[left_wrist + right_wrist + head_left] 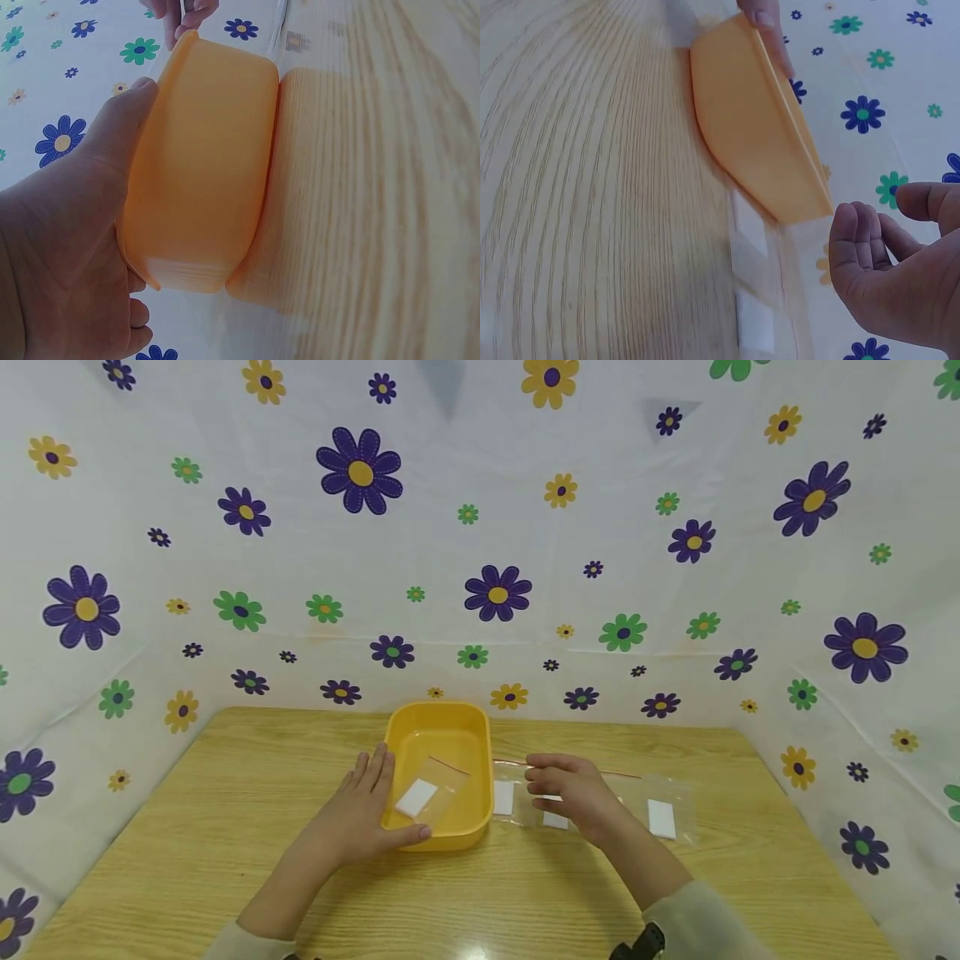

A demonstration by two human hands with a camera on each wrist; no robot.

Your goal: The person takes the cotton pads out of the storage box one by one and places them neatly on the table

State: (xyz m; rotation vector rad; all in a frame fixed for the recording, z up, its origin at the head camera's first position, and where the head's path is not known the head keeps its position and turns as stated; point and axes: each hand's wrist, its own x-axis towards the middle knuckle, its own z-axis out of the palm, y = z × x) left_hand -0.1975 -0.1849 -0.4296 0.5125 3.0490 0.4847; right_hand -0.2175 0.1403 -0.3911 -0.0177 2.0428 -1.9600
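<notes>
A yellow plastic bin stands on the table. My left hand rests on its left rim, fingers extended along the side and thumb at the near edge. In the bin lies a clear zip bag with a white rectangular piece inside. My right hand is raised above a row of similar bags to the bin's right, fingers loosely bent and nothing held. In the right wrist view the hand is apart from the bin. The hand partly covers the middle bag.
Beside the bin lies one bag; another bag is at the row's right end. The wooden table meets a flower-patterned white cloth at the back and sides.
</notes>
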